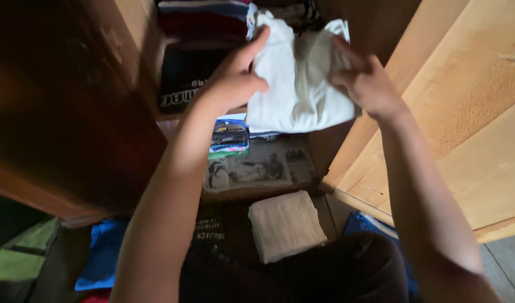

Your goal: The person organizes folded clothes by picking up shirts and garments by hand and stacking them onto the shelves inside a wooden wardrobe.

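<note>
Both forearms rise to a white folded garment (pixel 294 78) — left hand (pixel 232 81) and right hand (pixel 365 84) pinch its edges; stacked clothes (pixel 198 33) behind it partly hidden.

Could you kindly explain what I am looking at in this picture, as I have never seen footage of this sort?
There is one picture, from a camera worn on a person's head, looking down at their own bare arms. The left hand and right hand hold a folded white garment up before an open wooden cupboard. Inside, folded clothes are stacked on a shelf; lower, a newspaper sheet lines another. Nearer lies a folded pale cloth, with a blue cloth at lower left.
</note>
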